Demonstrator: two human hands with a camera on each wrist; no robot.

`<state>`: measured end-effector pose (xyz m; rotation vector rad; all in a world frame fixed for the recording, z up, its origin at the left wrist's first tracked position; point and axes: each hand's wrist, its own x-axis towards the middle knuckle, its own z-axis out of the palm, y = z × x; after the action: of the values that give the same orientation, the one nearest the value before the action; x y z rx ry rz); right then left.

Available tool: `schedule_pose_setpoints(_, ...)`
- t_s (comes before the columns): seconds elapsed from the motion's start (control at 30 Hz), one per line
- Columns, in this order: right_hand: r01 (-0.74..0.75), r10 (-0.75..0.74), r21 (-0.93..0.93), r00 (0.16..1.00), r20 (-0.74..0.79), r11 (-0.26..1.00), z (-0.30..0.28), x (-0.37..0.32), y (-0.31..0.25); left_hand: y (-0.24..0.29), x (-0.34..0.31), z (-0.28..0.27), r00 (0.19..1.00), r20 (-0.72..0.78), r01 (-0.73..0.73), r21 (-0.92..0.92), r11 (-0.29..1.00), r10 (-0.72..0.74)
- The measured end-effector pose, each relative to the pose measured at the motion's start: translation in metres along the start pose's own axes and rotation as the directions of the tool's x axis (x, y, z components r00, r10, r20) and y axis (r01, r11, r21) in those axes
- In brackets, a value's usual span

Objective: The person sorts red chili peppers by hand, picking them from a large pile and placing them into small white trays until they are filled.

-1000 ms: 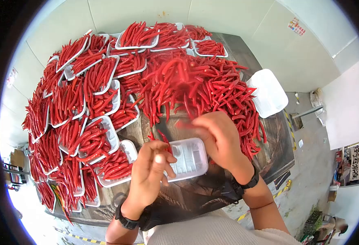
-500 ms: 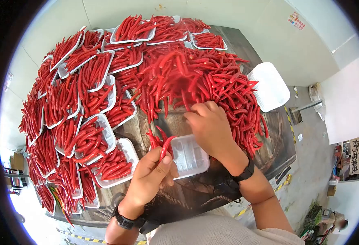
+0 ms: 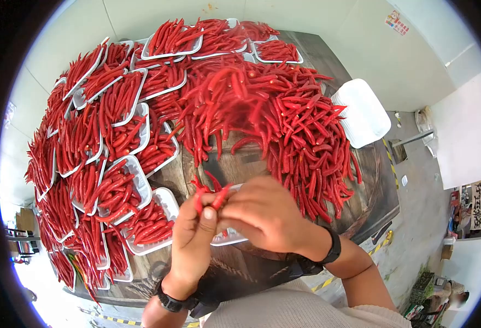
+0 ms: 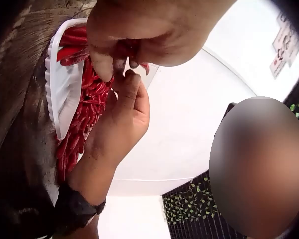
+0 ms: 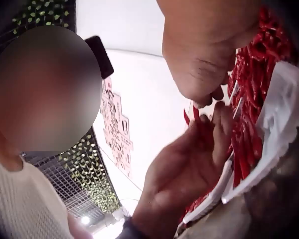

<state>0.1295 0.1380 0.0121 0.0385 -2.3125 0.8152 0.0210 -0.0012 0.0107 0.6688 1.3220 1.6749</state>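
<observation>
In the head view my left hand holds red chilies upright between thumb and fingers. My right hand meets it from the right, its curled fingertips pinching at the lower end of a chili. Both hands are over a white plastic tray, mostly hidden beneath them. A few red chilies show just beyond the left fingers. In the right wrist view, tips of chilies stick up from the left hand. The left wrist view shows the right hand with thumb and forefinger close together.
A large heap of loose chilies covers the table's middle and right. Filled trays lie overlapping along the left and back. A stack of white trays stands at the right edge. Behind the table is a pale wall.
My right hand has gone from over the tray to the chili heap's near edge, then back to the left hand. The left fingers have curled round chilies.
</observation>
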Motion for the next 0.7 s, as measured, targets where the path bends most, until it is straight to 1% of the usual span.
schedule_pose_setpoints(0.03, -0.022, 0.020, -0.085, 0.999, -0.025, 0.996, -0.010, 0.003, 0.005, 0.002, -0.001, 0.004, 0.998, -0.067, 0.014, -0.086, 0.996, -0.020)
schedule_pose_setpoints(0.07, -0.047, 0.038, -0.169, 0.998, -0.053, 0.984, -0.019, 0.008, 0.010, 0.004, 0.000, 0.010, 0.987, -0.158, -0.010, -0.113, 0.994, -0.008)
schedule_pose_setpoints(0.1, -0.119, 0.080, -0.331, 0.988, -0.131, 0.936, -0.026, 0.013, 0.016, 0.002, -0.001, 0.007, 0.988, -0.156, -0.007, -0.112, 0.994, -0.010)
schedule_pose_setpoints(0.13, -0.187, 0.121, -0.478, 0.979, -0.165, 0.858, -0.031, 0.019, 0.024, 0.000, -0.003, 0.000, 0.997, -0.082, 0.003, -0.135, 0.991, -0.014)
schedule_pose_setpoints(0.17, -0.254, 0.156, -0.608, 0.965, -0.209, 0.752, -0.035, 0.024, 0.033, 0.000, -0.004, -0.004, 1.000, -0.004, 0.014, -0.155, 0.988, -0.015)
schedule_pose_setpoints(0.2, -0.264, 0.157, -0.606, 0.962, -0.224, 0.751, -0.035, 0.024, 0.044, 0.002, -0.002, 0.003, 0.999, -0.035, 0.027, -0.114, 0.993, -0.031)
schedule_pose_setpoints(0.23, -0.251, 0.148, -0.701, 0.967, -0.205, 0.668, -0.032, 0.020, 0.057, 0.003, -0.001, 0.004, 0.999, -0.026, 0.029, -0.102, 0.994, -0.032)
schedule_pose_setpoints(0.27, -0.233, 0.144, -0.784, 0.973, -0.183, 0.575, -0.030, 0.017, 0.064, 0.002, -0.001, 0.004, 0.999, 0.005, 0.043, -0.031, 0.999, -0.043)
schedule_pose_setpoints(0.3, -0.239, 0.144, -0.783, 0.971, -0.191, 0.575, -0.030, 0.016, 0.064, 0.002, 0.000, 0.004, 0.998, 0.032, 0.052, 0.037, 0.998, -0.053)
schedule_pose_setpoints(0.33, -0.203, 0.096, -0.790, 0.979, -0.181, 0.578, -0.030, 0.016, 0.063, 0.006, 0.000, 0.006, 0.994, 0.033, 0.098, 0.046, 0.994, -0.100)
schedule_pose_setpoints(0.37, -0.168, 0.047, -0.798, 0.984, -0.173, 0.579, -0.030, 0.015, 0.063, 0.005, 0.001, 0.005, 0.994, 0.033, 0.098, 0.050, 0.994, -0.099)
schedule_pose_setpoints(0.4, -0.171, 0.044, -0.797, 0.983, -0.178, 0.579, -0.030, 0.014, 0.061, 0.003, 0.001, 0.004, 0.996, 0.028, 0.089, 0.014, 0.996, -0.090)
schedule_pose_setpoints(0.43, -0.228, 0.148, -0.793, 0.974, -0.175, 0.565, -0.030, 0.013, 0.059, 0.002, 0.001, 0.002, 0.997, 0.024, 0.078, -0.020, 0.997, -0.078)
schedule_pose_setpoints(0.47, -0.283, 0.247, -0.790, 0.954, -0.172, 0.544, -0.031, 0.013, 0.059, 0.004, 0.000, 0.003, 0.997, 0.029, 0.070, -0.012, 0.998, -0.069)
schedule_pose_setpoints(0.5, -0.287, 0.237, -0.790, 0.954, -0.184, 0.542, -0.030, 0.016, 0.059, 0.006, 0.000, 0.004, 0.996, 0.025, 0.084, -0.034, 0.996, -0.084)
schedule_pose_setpoints(0.57, -0.396, 0.257, -0.726, 0.918, -0.301, 0.562, -0.027, 0.022, 0.062, 0.007, -0.002, 0.004, 0.996, 0.030, 0.086, -0.047, 0.995, -0.084)
schedule_pose_setpoints(0.6, -0.396, 0.241, -0.728, 0.918, -0.315, 0.559, -0.028, 0.022, 0.064, 0.006, -0.003, 0.002, 0.994, 0.063, 0.097, -0.046, 0.994, -0.094)
schedule_pose_setpoints(0.67, -0.337, 0.192, -0.772, 0.941, -0.277, 0.539, -0.029, 0.019, 0.067, 0.001, -0.002, -0.004, 0.983, 0.155, 0.109, -0.048, 0.993, -0.100)
schedule_pose_setpoints(0.7, -0.331, 0.172, -0.778, 0.943, -0.284, 0.534, -0.031, 0.019, 0.065, 0.002, -0.002, -0.003, 0.983, 0.163, 0.088, -0.047, 0.995, -0.079)
